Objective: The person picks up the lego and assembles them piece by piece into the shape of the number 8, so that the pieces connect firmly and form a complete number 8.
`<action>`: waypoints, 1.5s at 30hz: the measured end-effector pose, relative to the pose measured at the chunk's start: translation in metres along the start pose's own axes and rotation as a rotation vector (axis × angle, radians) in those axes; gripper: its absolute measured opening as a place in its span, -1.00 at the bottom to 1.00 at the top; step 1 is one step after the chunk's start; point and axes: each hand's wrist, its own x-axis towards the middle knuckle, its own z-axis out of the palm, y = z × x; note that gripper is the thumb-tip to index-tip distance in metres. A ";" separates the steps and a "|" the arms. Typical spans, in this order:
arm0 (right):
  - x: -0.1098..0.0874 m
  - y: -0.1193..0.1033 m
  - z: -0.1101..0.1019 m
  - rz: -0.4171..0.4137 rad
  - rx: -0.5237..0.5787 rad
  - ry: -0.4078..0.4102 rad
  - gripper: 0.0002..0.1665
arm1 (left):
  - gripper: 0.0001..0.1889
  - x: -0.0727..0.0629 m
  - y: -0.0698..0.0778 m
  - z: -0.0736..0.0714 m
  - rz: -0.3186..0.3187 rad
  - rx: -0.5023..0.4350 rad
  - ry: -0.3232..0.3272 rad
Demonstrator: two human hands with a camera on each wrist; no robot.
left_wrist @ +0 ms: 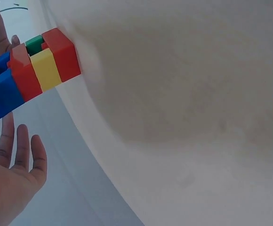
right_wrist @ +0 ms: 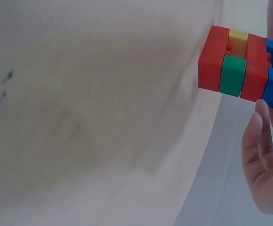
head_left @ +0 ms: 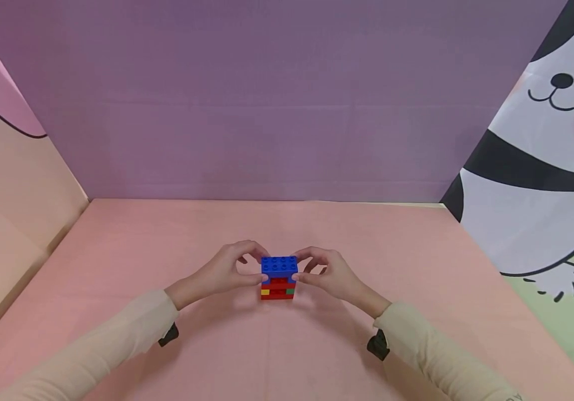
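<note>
A stack of toy building blocks [head_left: 278,286] stands upright on the table in front of me. Its bottom layer is a long red block [left_wrist: 62,52], with a small yellow block [left_wrist: 45,69] and a small green block [right_wrist: 233,76] side by side on it. Another long red block [right_wrist: 254,70] lies across those two. Blue blocks sit above, topped by a studded blue block [head_left: 279,265]. My left hand [head_left: 231,268] pinches the blue upper part at its left end, thumb in front and fingers behind. My right hand [head_left: 330,273] pinches the right end likewise.
The pink tabletop [head_left: 276,345] extends around the stack. A purple wall panel [head_left: 266,111] rises at the back, with a panda-printed panel [head_left: 537,228] to the right and a peach-coloured one [head_left: 16,195] to the left.
</note>
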 end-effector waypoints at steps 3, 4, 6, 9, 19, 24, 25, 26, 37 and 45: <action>0.000 0.000 0.001 -0.002 0.001 0.003 -0.57 | -0.61 0.000 -0.001 0.000 0.005 0.001 0.006; 0.000 0.000 0.001 -0.003 0.001 0.004 -0.57 | -0.61 0.000 -0.001 0.000 0.010 0.003 0.009; 0.000 -0.001 0.001 -0.001 0.001 0.003 -0.57 | -0.62 0.000 -0.002 0.000 0.017 0.011 0.012; -0.001 -0.003 0.001 0.002 -0.003 0.000 -0.58 | -0.63 0.000 -0.001 0.000 0.028 0.018 0.010; -0.001 -0.005 -0.001 -0.003 -0.035 -0.010 -0.53 | -0.63 0.002 0.001 0.000 0.024 0.019 0.002; -0.002 -0.003 -0.002 -0.029 -0.017 0.004 -0.50 | -0.65 0.001 0.001 0.001 0.024 0.016 0.001; -0.002 -0.002 -0.001 -0.035 -0.010 0.009 -0.51 | -0.65 0.001 0.001 0.001 0.023 0.012 0.000; -0.002 -0.002 -0.001 -0.039 -0.002 0.014 -0.53 | -0.65 0.001 0.001 0.001 0.022 0.007 0.000; -0.011 -0.030 -0.005 -0.043 0.003 0.022 -0.58 | -0.59 0.001 0.003 0.000 -0.011 0.002 -0.013; -0.013 -0.042 -0.007 -0.020 -0.018 0.018 -0.58 | -0.57 -0.001 0.003 0.001 -0.018 -0.001 -0.014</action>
